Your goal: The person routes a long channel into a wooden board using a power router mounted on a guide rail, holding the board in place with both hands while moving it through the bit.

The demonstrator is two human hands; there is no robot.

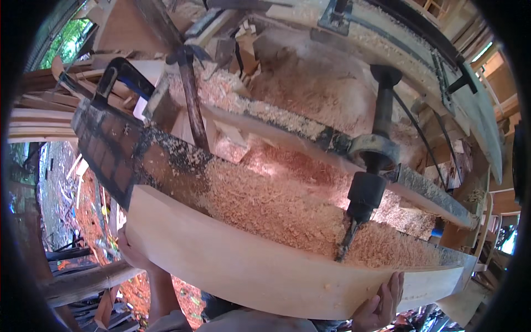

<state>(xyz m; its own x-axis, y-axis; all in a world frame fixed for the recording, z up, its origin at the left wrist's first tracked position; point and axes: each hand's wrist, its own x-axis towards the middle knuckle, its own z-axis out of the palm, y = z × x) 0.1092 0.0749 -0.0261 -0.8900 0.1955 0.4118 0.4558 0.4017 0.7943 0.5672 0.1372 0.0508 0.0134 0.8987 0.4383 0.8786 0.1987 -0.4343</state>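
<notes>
A long pale wooden board (221, 249) lies along the near edge of a bench heaped with wood shavings (265, 207). My left hand (133, 252) grips the board at its left end, with part of the fingers hidden by the wood. Near the board's right part, my right hand (381, 303) holds its lower edge, fingers bent up against the face. Above the board's far edge hangs a dark drill chuck (366, 191). Its drill bit (347, 240) points down and ends at the board's upper edge; I cannot tell whether it is in the wood.
A hammer (193, 105) leans beyond the bench at the left, near a black curved handle (124, 77). A wooden beam (265, 119) covered in shavings runs behind the drill. Stacked planks (41, 122) lie far left, and a round pole (91, 282) is near my left arm.
</notes>
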